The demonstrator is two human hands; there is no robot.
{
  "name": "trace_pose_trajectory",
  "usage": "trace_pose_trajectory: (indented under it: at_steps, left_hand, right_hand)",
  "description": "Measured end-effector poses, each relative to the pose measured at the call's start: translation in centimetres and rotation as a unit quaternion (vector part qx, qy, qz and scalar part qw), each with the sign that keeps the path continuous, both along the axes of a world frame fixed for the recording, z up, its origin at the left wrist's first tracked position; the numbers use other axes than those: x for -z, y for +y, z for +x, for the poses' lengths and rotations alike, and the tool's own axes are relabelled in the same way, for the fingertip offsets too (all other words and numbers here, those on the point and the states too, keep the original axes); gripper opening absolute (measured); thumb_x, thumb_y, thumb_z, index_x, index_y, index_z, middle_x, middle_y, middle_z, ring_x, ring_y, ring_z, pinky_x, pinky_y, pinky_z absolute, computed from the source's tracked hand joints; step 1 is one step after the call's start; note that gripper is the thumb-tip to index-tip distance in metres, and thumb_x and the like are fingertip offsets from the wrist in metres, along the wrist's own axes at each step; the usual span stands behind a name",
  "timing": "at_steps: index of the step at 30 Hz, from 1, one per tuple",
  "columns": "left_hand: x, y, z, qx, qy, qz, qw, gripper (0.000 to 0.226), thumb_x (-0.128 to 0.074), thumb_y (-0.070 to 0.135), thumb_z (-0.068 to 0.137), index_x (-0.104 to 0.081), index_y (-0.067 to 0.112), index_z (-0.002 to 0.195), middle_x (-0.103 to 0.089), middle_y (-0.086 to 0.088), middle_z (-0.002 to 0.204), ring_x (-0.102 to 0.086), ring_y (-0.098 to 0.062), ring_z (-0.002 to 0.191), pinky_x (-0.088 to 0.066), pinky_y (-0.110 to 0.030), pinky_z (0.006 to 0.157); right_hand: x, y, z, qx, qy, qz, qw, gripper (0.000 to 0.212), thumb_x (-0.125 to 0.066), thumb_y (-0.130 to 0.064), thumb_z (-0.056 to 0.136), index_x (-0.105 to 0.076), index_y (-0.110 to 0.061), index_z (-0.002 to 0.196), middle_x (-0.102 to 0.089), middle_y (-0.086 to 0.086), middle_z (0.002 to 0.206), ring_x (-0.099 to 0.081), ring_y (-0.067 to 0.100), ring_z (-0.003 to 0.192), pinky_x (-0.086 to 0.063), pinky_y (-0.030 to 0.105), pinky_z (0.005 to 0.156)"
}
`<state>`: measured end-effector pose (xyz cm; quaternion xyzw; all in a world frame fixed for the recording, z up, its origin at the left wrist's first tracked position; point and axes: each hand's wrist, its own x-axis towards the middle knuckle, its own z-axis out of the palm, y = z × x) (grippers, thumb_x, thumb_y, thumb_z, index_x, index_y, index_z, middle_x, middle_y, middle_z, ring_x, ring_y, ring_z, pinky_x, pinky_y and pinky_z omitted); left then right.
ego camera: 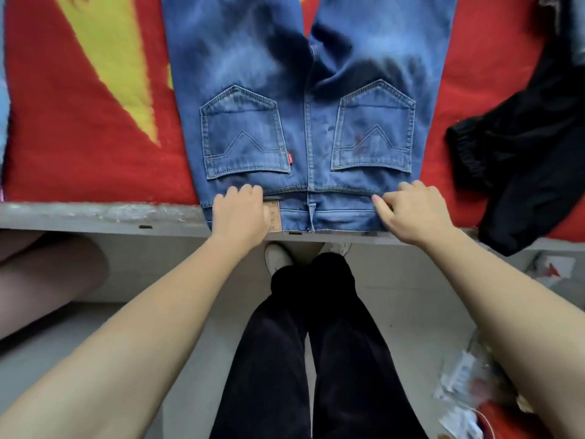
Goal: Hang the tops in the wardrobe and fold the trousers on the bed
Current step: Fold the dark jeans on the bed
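While the red-and-yellow woven blanket (79,122) covers the bed (79,218), the faded blue denim jeans (304,90) lie pockets-up on it, legs running straight away from you, bare blanket leftward, a crumpled black garment (522,153) crowding rightward, and your left hand (239,213) and right hand (408,213), equally near, each grip the waistband at the bed's edge.

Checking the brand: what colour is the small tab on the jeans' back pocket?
Red. The tab on the jeans shows best in the head view.

Waist patch (273,215) on the jeans (304,90): brown, print showing, but too blurred to read.
Red pocket tab (288,155): lettering too small to make out.
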<state>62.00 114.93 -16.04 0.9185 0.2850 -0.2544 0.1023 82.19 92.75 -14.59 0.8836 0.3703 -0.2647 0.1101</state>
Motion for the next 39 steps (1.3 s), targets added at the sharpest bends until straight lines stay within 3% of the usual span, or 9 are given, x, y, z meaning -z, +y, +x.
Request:
trace_pose_trajectory:
  at_steps: [3, 5, 9, 13, 17, 23, 30, 36, 39]
  left_hand:
    - [-0.6, 1.8, 2.5, 0.002, -0.066, 0.02, 0.998, 0.026, -0.046, 0.022, 0.091, -0.056, 0.005, 0.107, -0.057, -0.018, 0.111, -0.052, -0.037, 0.1, -0.04, -0.046, 0.075]
    - [-0.8, 2.7, 5.0, -0.007, -0.13, 0.009, 0.991, 0.038, -0.045, 0.022, 0.095, -0.054, 0.005, 0.128, -0.048, -0.021, 0.135, -0.047, -0.04, 0.12, -0.041, -0.05, 0.085]
    - [0.4, 4.8, 11.7, 0.038, -0.164, 0.018, 0.985, 0.059, -0.036, 0.035, 0.102, -0.02, 0.021, 0.157, -0.004, -0.013, 0.165, -0.007, -0.033, 0.152, -0.026, -0.056, 0.114]
    - [2.4, 8.1, 18.4, 0.096, -0.11, 0.047, 0.988, 0.063, -0.025, 0.058, 0.099, -0.01, 0.036, 0.156, 0.001, -0.008, 0.166, 0.005, -0.036, 0.151, -0.012, -0.074, 0.11]
    - [4.7, 12.0, 21.3, 0.018, 0.001, 0.013, 1.0, 0.097, -0.029, 0.09, 0.075, 0.005, 0.045, 0.154, 0.003, 0.003, 0.166, 0.009, -0.04, 0.15, -0.002, -0.081, 0.104]
    - [6.8, 11.9, 21.0, 0.006, -0.035, 0.023, 0.999, 0.107, -0.021, 0.1, 0.063, 0.011, 0.048, 0.151, 0.012, 0.005, 0.165, 0.012, -0.043, 0.149, 0.001, -0.079, 0.105]
    - [7.2, 10.6, 21.1, 0.014, -0.031, 0.091, 0.995, 0.101, -0.017, 0.089, 0.077, 0.01, 0.031, 0.155, 0.012, -0.01, 0.165, 0.007, -0.047, 0.148, -0.004, -0.077, 0.108]
    - [6.0, 1.6, 18.2, -0.179, -0.273, 0.108, 0.939, 0.065, -0.033, 0.053, 0.102, -0.022, 0.02, 0.156, -0.014, -0.025, 0.161, -0.012, -0.039, 0.15, -0.014, -0.062, 0.117]
    - [7.0, -2.9, 15.6, -0.11, -0.161, 0.064, 0.979, 0.071, -0.026, 0.065, 0.097, -0.019, 0.027, 0.157, -0.006, -0.021, 0.163, -0.003, -0.037, 0.151, -0.004, -0.065, 0.116]
  right_hand:
    - [-0.6, 1.6, 1.9, 0.002, -0.026, 0.105, 0.994, 0.031, -0.053, -0.032, 0.099, -0.072, -0.008, 0.104, -0.059, 0.021, 0.107, -0.055, 0.042, 0.098, -0.047, 0.048, 0.078]
    - [-0.4, 2.8, 3.4, 0.024, -0.036, 0.163, 0.986, 0.038, -0.056, -0.027, 0.098, -0.063, -0.006, 0.129, -0.051, 0.027, 0.134, -0.051, 0.045, 0.117, -0.047, 0.052, 0.093]
    - [1.6, 5.0, 6.7, -0.014, -0.063, 0.168, 0.984, 0.064, -0.05, -0.037, 0.101, -0.032, -0.009, 0.155, -0.011, 0.031, 0.161, -0.018, 0.047, 0.148, -0.021, 0.052, 0.12]
    - [3.0, 8.0, 10.1, -0.02, -0.102, 0.173, 0.979, 0.067, -0.035, -0.05, 0.102, -0.019, -0.019, 0.16, -0.003, 0.026, 0.164, -0.006, 0.044, 0.152, -0.012, 0.055, 0.12]
    - [4.5, 11.6, 14.4, -0.038, -0.087, 0.159, 0.983, 0.07, -0.022, -0.064, 0.099, -0.018, -0.027, 0.159, -0.004, 0.019, 0.166, -0.002, 0.045, 0.152, -0.007, 0.062, 0.12]
    - [7.9, 11.8, 18.2, 0.01, -0.014, 0.013, 1.0, 0.099, -0.009, -0.096, 0.074, 0.014, -0.043, 0.155, 0.026, 0.007, 0.164, 0.023, 0.044, 0.148, 0.007, 0.071, 0.114]
    - [8.4, 11.7, 18.2, 0.012, -0.003, 0.044, 0.999, 0.102, -0.012, -0.097, 0.073, 0.012, -0.042, 0.155, 0.025, 0.009, 0.164, 0.023, 0.046, 0.148, 0.009, 0.071, 0.112]
    - [8.6, 9.9, 15.7, 0.045, -0.09, 0.17, 0.98, 0.075, -0.023, -0.073, 0.097, -0.017, -0.032, 0.16, -0.002, 0.019, 0.167, 0.0, 0.042, 0.153, -0.004, 0.061, 0.121]
    - [9.2, 8.1, 13.6, 0.074, -0.131, 0.219, 0.964, 0.065, -0.027, -0.06, 0.103, -0.029, -0.025, 0.157, -0.012, 0.027, 0.163, -0.01, 0.041, 0.152, -0.008, 0.052, 0.123]
